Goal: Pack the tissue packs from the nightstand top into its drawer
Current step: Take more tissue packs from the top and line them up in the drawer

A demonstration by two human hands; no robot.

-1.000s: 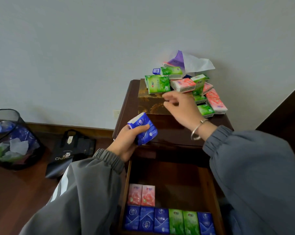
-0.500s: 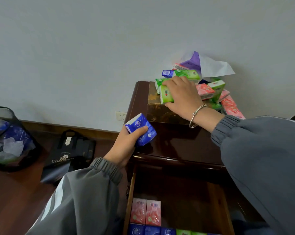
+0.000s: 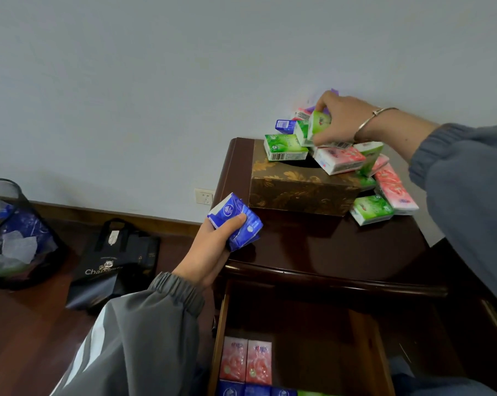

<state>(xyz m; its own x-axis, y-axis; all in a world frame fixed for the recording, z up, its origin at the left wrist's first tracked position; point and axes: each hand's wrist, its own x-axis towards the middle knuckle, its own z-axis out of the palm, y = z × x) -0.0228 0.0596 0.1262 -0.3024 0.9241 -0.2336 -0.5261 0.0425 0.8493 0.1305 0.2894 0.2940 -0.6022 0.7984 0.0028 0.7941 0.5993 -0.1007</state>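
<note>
Now, over the dark brown glossy wooden nightstand [image 3: 327, 247], both hands are busy. The left hand [image 3: 210, 252] hovers at the front left corner, its fingers and thumb curled round blue plastic-wrapped tissue packaging [image 3: 235, 221]; whether that is one pack or two pressed together is hard to tell. Up at the back, against the pale wall, the right hand [image 3: 341, 121], a thin silver bangle [image 3: 370, 121] on its wrist, is in the pile, thumb and fingers pinching a bright green tissue pack [image 3: 318, 124] that stands tilted on edge.

The pile sits on and beside a brown rectangular tissue box with gold leaf pattern [image 3: 298, 190]. On the box lid lie a flat green pack with a barcode [image 3: 285, 147] and a pink and white pack [image 3: 341, 160], with a small blue pack [image 3: 284, 124] behind them. On the nightstand top just right of the box lies another green pack [image 3: 372, 209], touching a long pink pack [image 3: 395, 190].

Below, the wooden drawer [image 3: 364, 338] stands pulled open. Two pink packs [image 3: 245, 361] stand side by side at its left wall, with a row of blue packs [image 3: 253, 391] right in front of them at the picture's bottom edge.

On the dark floor to the left, a black paper carrier bag [image 3: 113, 267] leans near the skirting, and a black mesh bin [image 3: 13, 232] holds crumpled wrapping.
</note>
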